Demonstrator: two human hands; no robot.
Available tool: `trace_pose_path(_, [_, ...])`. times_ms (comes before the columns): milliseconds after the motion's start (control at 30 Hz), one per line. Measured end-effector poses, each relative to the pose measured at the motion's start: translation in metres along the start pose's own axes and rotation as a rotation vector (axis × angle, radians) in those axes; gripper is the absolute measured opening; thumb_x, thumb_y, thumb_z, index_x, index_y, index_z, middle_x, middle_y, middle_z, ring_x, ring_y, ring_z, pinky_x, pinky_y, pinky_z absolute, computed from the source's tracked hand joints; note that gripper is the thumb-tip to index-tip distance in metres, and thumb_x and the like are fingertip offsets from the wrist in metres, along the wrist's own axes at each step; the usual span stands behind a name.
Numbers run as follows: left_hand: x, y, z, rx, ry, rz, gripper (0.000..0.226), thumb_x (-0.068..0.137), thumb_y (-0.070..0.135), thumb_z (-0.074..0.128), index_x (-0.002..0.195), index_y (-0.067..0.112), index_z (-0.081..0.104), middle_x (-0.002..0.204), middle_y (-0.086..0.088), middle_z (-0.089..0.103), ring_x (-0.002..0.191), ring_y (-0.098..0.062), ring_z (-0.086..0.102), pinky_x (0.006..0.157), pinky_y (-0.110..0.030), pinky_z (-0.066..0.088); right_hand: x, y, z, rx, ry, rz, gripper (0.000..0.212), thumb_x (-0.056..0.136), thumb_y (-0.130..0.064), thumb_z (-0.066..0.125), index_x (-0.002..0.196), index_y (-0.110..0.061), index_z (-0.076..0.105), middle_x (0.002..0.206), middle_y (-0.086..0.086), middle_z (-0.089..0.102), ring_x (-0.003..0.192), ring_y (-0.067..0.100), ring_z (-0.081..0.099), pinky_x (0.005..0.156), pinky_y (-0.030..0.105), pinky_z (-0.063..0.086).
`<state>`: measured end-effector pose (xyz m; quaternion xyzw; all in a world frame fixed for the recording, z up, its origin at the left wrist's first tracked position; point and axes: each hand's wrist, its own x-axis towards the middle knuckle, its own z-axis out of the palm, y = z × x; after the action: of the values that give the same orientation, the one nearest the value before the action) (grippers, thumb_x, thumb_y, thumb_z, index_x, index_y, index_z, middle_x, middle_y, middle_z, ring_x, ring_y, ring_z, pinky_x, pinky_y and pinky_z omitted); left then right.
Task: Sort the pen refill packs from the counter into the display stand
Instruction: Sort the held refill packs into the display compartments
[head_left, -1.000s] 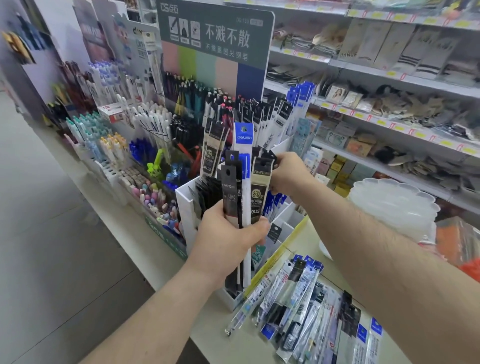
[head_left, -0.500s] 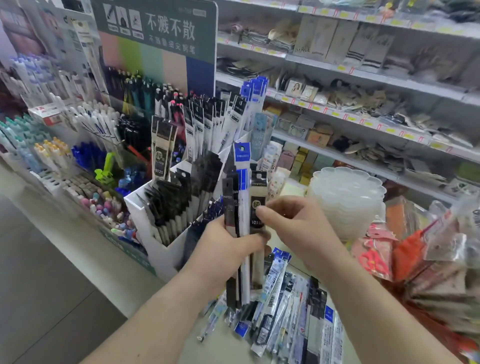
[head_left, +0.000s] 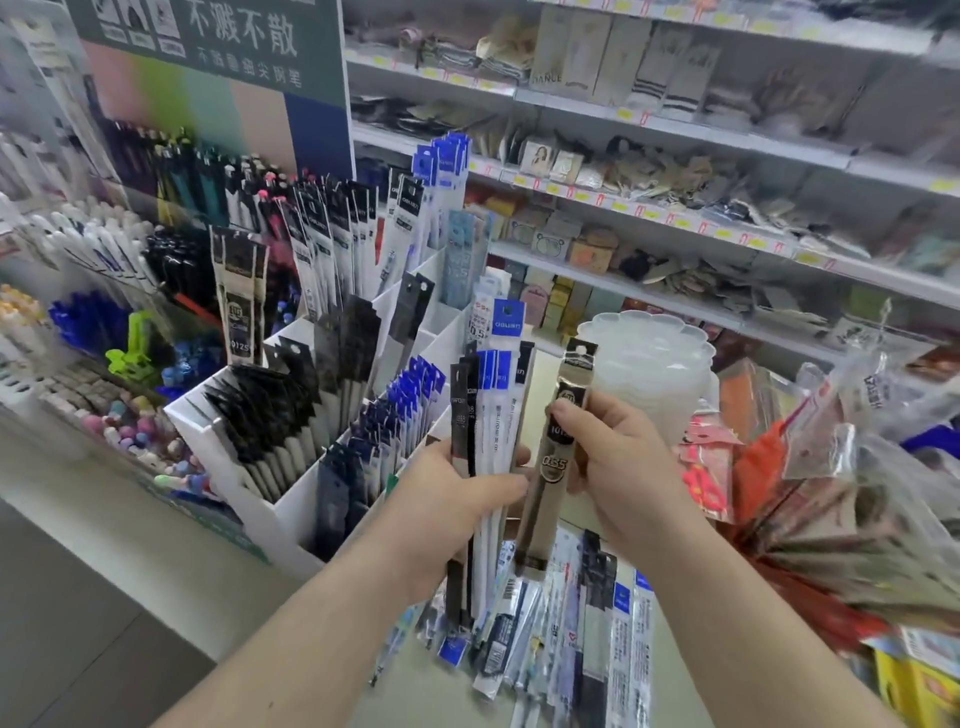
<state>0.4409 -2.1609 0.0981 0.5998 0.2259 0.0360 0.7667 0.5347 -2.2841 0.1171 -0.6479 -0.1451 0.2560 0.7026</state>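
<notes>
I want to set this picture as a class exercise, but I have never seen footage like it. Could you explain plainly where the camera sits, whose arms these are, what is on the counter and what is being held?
No machine is involved. The camera is worn on a person's head and looks forward and down, so both arms reaching into the picture are that person's own. The setting is a stationery shop. The left hand grips a bundle of refill packs, upright, with black and blue tops. The right hand pinches one gold and black pack, held apart beside the bundle. More loose packs lie on the counter below the hands. To the left stands the white display stand, its compartments already holding rows of packs.
</notes>
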Motion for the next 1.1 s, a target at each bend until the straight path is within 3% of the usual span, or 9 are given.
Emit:
trace_pose_path(167, [0.0, 0.001, 0.005, -0.019, -0.082, -0.02, 0.021, 0.086, -0.005, 0.066, 0.105, 0.004, 0.067, 0.091, -0.015, 0.076, 0.085, -0.03, 0.074, 0.07, -0.037, 0.061, 0.001, 0.003, 0.003, -0.048, -0.036, -0.087, 0.012, 0.091, -0.017, 0.069, 0.082, -0.02, 0.075, 0.079, 0.004, 0.074, 0.075, 0.028, 0.07, 0.069, 0.048, 0.058])
trace_pose_path(300, [0.003, 0.0, 0.003, -0.05, -0.087, -0.013, 0.019, 0.087, -0.005, 0.065, 0.104, 0.003, 0.065, 0.082, -0.013, 0.072, 0.076, -0.025, 0.071, 0.064, -0.032, 0.059, 0.0, 0.007, 0.004, 0.033, -0.029, -0.025, 0.013, 0.082, -0.017, 0.078, 0.088, -0.006, 0.075, 0.096, 0.027, 0.072, 0.087, 0.052, 0.067, 0.075, 0.063, 0.056])
trace_pose_path(367, [0.003, -0.001, 0.002, -0.049, -0.074, -0.004, 0.017, 0.088, -0.005, 0.065, 0.102, 0.004, 0.066, 0.081, -0.012, 0.071, 0.073, -0.022, 0.071, 0.062, -0.031, 0.059, 0.0, 0.007, 0.004, 0.083, -0.024, -0.024, 0.007, 0.086, -0.007, 0.073, 0.084, -0.001, 0.071, 0.087, 0.022, 0.073, 0.084, 0.044, 0.07, 0.076, 0.054, 0.058])
trace_pose_path(433, [0.004, -0.002, 0.001, -0.055, -0.052, 0.006, 0.018, 0.087, -0.003, 0.067, 0.103, 0.005, 0.067, 0.087, -0.016, 0.073, 0.077, -0.026, 0.072, 0.067, -0.036, 0.062, -0.001, 0.005, 0.004, 0.142, -0.025, -0.03, 0.013, 0.09, 0.002, 0.064, 0.078, -0.002, 0.064, 0.06, 0.002, 0.068, 0.056, 0.014, 0.068, 0.055, 0.028, 0.056])
trace_pose_path(500, [0.005, -0.003, -0.001, -0.079, -0.021, 0.019, 0.022, 0.085, -0.003, 0.07, 0.104, 0.008, 0.069, 0.09, -0.012, 0.075, 0.081, -0.027, 0.073, 0.073, -0.043, 0.062, -0.002, 0.004, 0.004, 0.207, -0.028, -0.022, 0.016, 0.091, 0.004, 0.059, 0.077, -0.003, 0.058, 0.048, -0.006, 0.06, 0.041, 0.003, 0.056, 0.042, 0.018, 0.046])
trace_pose_path(667, [0.006, -0.002, -0.005, -0.152, 0.038, 0.018, 0.027, 0.086, 0.001, 0.069, 0.109, 0.014, 0.07, 0.101, -0.011, 0.076, 0.096, -0.033, 0.072, 0.08, -0.052, 0.058, -0.004, 0.004, 0.004, 0.314, 0.019, 0.001, 0.022, 0.094, 0.001, 0.053, 0.074, -0.007, 0.055, 0.043, -0.005, 0.055, 0.036, 0.004, 0.052, 0.041, 0.02, 0.045])
trace_pose_path(833, [0.009, -0.002, -0.015, -0.174, 0.095, -0.005, 0.024, 0.093, 0.004, 0.061, 0.116, -0.003, 0.061, 0.084, -0.01, 0.076, 0.077, -0.023, 0.074, 0.063, -0.035, 0.06, 0.0, -0.002, -0.006, 0.229, 0.137, -0.06, 0.018, 0.084, -0.018, 0.065, 0.067, -0.014, 0.064, 0.05, 0.002, 0.044, 0.043, 0.014, 0.039, 0.047, 0.024, 0.034])
trace_pose_path(933, [0.002, 0.001, -0.014, -0.1, 0.041, -0.01, 0.021, 0.093, 0.01, 0.063, 0.114, 0.007, 0.061, 0.081, -0.003, 0.075, 0.069, -0.014, 0.07, 0.054, -0.026, 0.054, 0.002, 0.0, -0.01, 0.197, 0.159, -0.026, 0.03, 0.086, -0.022, 0.066, 0.056, -0.023, 0.07, 0.052, 0.0, 0.038, 0.045, 0.012, 0.032, 0.048, 0.025, 0.03])
trace_pose_path(1100, [-0.009, -0.004, -0.005, 0.052, -0.009, 0.015, 0.027, 0.074, 0.011, 0.082, 0.092, 0.01, 0.062, 0.067, 0.005, 0.067, 0.063, -0.014, 0.059, 0.052, -0.027, 0.048, -0.004, -0.005, 0.009, 0.222, 0.147, -0.002, 0.022, 0.089, -0.02, 0.07, 0.079, -0.003, 0.06, 0.054, 0.009, 0.057, 0.043, 0.021, 0.055, 0.043, 0.03, 0.053])
